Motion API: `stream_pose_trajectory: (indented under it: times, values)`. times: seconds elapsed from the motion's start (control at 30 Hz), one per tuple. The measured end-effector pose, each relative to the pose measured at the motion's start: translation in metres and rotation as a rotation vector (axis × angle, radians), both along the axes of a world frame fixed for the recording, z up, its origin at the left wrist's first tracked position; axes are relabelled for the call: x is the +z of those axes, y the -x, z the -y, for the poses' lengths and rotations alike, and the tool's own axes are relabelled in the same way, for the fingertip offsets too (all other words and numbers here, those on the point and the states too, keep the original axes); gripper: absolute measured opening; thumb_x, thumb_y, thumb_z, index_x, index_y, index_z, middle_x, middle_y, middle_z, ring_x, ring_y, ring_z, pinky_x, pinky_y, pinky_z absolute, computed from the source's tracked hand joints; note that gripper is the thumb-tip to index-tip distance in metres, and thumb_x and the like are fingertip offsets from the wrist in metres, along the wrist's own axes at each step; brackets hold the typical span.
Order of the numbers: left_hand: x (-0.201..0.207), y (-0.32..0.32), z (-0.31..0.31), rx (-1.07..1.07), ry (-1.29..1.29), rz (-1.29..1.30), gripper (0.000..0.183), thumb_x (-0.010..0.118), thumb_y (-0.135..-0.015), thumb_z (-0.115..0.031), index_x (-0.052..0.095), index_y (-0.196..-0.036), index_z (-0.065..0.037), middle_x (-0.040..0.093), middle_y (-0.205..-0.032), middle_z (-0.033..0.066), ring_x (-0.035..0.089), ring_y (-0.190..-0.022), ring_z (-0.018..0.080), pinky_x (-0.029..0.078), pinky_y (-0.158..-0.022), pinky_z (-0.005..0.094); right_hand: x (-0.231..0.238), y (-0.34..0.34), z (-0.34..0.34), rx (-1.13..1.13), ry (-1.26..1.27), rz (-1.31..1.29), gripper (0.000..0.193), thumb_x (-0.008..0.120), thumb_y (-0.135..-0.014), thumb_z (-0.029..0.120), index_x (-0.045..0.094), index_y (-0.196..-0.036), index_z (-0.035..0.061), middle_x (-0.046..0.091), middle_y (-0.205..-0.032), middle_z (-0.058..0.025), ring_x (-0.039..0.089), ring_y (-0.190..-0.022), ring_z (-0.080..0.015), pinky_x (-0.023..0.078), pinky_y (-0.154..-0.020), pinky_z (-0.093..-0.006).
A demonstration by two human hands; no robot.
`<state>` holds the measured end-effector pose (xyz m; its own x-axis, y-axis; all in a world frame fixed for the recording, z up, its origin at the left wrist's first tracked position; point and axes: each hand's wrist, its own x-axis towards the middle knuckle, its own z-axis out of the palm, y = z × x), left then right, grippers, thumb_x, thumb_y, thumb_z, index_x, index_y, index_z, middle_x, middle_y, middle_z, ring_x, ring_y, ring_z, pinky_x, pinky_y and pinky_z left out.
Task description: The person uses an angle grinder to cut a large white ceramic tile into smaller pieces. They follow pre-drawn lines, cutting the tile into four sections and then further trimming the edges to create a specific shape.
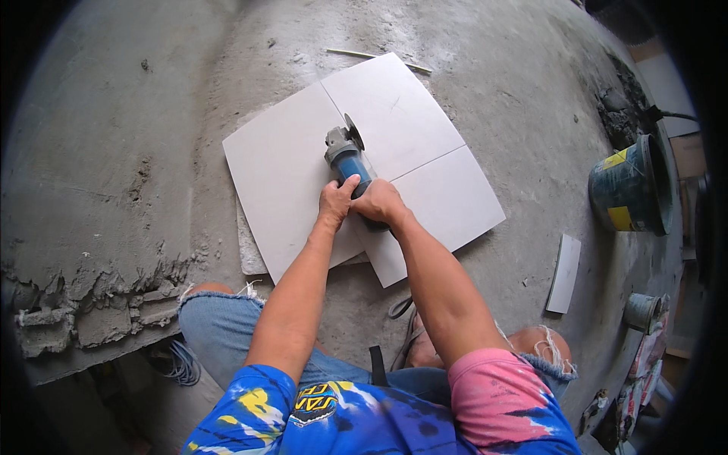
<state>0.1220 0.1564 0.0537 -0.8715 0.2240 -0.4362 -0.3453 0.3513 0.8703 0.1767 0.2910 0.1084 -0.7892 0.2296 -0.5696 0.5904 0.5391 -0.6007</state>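
A blue and grey angle grinder is held over pale floor tiles, its cutting disc standing on edge at the far end. My left hand is closed round the left side of its body, thumb on top. My right hand grips the rear part from the right. Under the tool lie a large tile on the left, one at the far right bearing a faint pencilled cross, and a piece at the near right. Whether the disc touches a tile cannot be made out.
A thin strip lies beyond the tiles. On the right stand a dark bucket with yellow patches and a small can; a narrow white tile offcut lies nearer. Rough broken concrete edges a drop at left, beside coiled cable.
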Motion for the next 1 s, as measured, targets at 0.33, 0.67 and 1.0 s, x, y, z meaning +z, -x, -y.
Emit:
stream_pose_trajectory:
  times: [0.33, 0.67, 1.0]
  values:
    - [-0.017, 0.006, 0.004, -0.005, 0.028, -0.04, 0.059, 0.072, -0.087, -0.051, 0.068, -0.097, 0.006, 0.068, -0.089, 0.0121, 0.063, -0.078, 0.0193, 0.052, -0.071, 0.0334, 0.005, -0.001, 0.0, 0.03, 0.001, -0.006, 0.073, 0.078, -0.063, 0.057, 0.074, -0.102, -0.0049, 0.073, -0.106, -0.0255, 0.071, -0.103, -0.0356, 0.056, -0.089, -0.0405]
    - [-0.02, 0.007, 0.004, 0.003, 0.069, -0.023, 0.067, 0.072, -0.084, -0.057, 0.069, -0.097, 0.009, 0.072, -0.091, 0.0203, 0.068, -0.082, 0.0276, 0.054, -0.077, 0.0383, 0.0, 0.001, 0.0, 0.029, -0.014, -0.006, 0.071, 0.078, -0.064, 0.057, 0.075, -0.1, -0.0039, 0.073, -0.105, -0.0255, 0.072, -0.102, -0.036, 0.056, -0.088, -0.0406]
    - [-0.026, 0.009, 0.003, 0.026, 0.038, 0.022, 0.069, 0.073, -0.081, -0.058, 0.069, -0.098, 0.009, 0.072, -0.094, 0.0201, 0.068, -0.085, 0.0276, 0.054, -0.078, 0.0379, 0.0, 0.001, 0.0, -0.003, 0.0, 0.011, 0.068, 0.079, -0.064, 0.052, 0.074, -0.1, -0.0051, 0.073, -0.106, -0.0255, 0.072, -0.102, -0.036, 0.056, -0.089, -0.0407]
